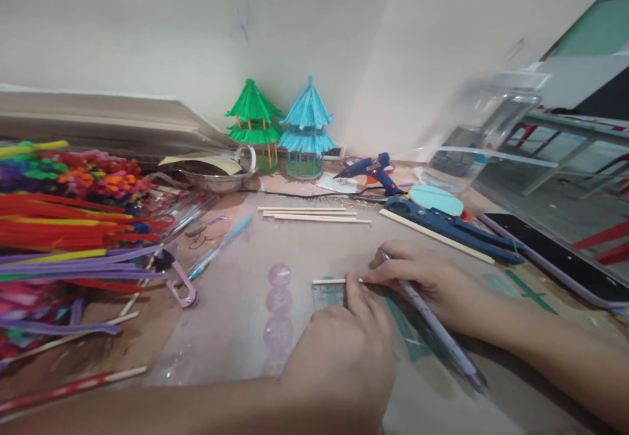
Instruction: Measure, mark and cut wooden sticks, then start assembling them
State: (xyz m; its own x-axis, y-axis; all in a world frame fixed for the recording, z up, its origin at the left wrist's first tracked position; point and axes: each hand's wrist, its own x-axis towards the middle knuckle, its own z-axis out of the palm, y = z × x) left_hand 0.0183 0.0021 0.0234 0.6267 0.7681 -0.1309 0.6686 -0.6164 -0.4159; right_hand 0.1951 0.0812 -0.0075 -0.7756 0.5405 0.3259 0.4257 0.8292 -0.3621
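My left hand (pixel 344 350) is curled over a clear ruler (pixel 328 294). Its extended finger presses at a short, thin wooden stick (pixel 324 282) lying along the ruler's upper edge. Most of the ruler is hidden beneath the hand. A pale purple pen (pixel 427 317) rests in the grip of my right hand (pixel 417 274), its rear end slanting toward me. The right fingertips meet the stick's right end, and the pen's tip points up and away from it. Several longer wooden sticks (pixel 314 213) lie just beyond both hands.
Green (pixel 253 120) and blue (pixel 308 127) miniature pagodas stand by the wall. A blue glue gun (pixel 371 171), dark blue cutter tool (pixel 452 225), phone (pixel 555 255) and clear jar (pixel 466 147) sit at right. Colourful pipe cleaners (pixel 63 225) and a metal bowl (pixel 211 178) occupy the left.
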